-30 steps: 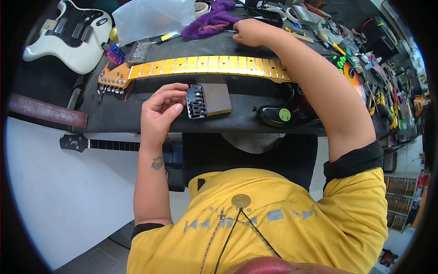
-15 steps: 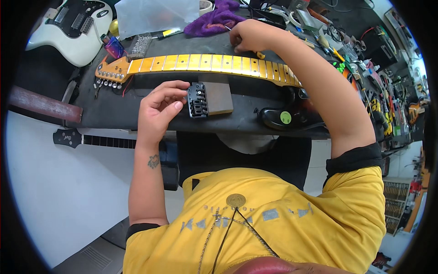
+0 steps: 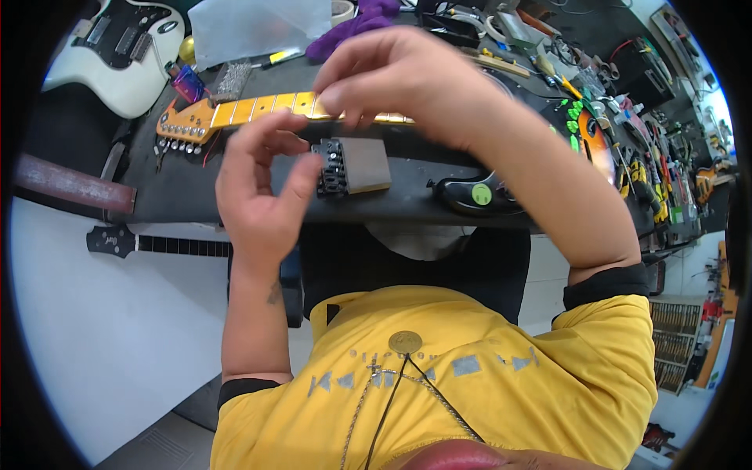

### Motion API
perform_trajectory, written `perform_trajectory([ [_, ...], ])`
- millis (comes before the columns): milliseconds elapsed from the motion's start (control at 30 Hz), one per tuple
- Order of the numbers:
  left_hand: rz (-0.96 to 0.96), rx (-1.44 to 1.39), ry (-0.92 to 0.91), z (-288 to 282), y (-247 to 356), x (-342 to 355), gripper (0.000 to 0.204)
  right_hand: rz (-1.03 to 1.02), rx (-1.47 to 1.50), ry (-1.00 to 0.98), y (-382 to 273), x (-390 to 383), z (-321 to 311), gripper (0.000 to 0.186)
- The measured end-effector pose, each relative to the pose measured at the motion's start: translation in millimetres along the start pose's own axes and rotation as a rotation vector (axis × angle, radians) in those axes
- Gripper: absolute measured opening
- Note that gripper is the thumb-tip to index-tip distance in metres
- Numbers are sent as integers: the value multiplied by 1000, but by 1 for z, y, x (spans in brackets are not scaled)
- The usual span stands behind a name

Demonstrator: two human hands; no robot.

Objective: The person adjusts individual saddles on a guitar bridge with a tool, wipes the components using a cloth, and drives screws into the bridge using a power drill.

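Observation:
Beside a black metal guitar bridge (image 3: 332, 168) is my left hand (image 3: 262, 184), its fingers bent and its thumb apart from them, with nothing seen between. The thumb tip overlaps the bridge's left edge; I cannot tell whether it touches. The bridge rests against a grey-brown rectangular block (image 3: 368, 166). My right hand (image 3: 403, 82), blurred by motion, hangs above the maple guitar neck (image 3: 243, 111), hiding much of it. Its fingers point down and left; what they hold, if anything, cannot be made out. A dark guitar body (image 3: 462, 196) with a green round sticker lies right of the block.
A white guitar (image 3: 117, 59) lies at the far left. A purple cloth (image 3: 356, 30) and a translucent sheet (image 3: 258, 31) are at the back. Tools and parts clutter the bench's right side. A dark headstock (image 3: 111, 240) juts out below the bench edge.
My right hand has swung left and nearer, from beside the purple cloth to above the neck. My left hand has shifted slightly, its thumb now overlapping the bridge's edge.

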State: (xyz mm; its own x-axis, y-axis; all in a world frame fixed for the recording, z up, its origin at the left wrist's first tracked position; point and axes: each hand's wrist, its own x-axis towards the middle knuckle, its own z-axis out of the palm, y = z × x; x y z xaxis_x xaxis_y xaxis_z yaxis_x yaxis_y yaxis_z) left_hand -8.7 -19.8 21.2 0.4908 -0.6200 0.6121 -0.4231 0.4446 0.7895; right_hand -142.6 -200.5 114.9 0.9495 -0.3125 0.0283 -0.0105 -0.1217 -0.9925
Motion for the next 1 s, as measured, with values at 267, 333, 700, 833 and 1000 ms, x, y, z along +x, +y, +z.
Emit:
perform_trajectory([
  [267,109,-136,108,5,7,-16,32,126,375,-58,16,-5,36,23],
  [333,-33,6,143,-12,-6,-27,26,184,-126,-138,7,9,40,30],
  [700,-216,-327,289,-36,2,-25,18,-102,-1512,277,90,175,-87,33],
  [833,-201,-324,217,-23,9,-18,16,-318,-823,1085,59,177,-165,29],
  [1000,-218,-260,257,-44,20,-32,17,-882,237,566,-48,112,-113,31],
])
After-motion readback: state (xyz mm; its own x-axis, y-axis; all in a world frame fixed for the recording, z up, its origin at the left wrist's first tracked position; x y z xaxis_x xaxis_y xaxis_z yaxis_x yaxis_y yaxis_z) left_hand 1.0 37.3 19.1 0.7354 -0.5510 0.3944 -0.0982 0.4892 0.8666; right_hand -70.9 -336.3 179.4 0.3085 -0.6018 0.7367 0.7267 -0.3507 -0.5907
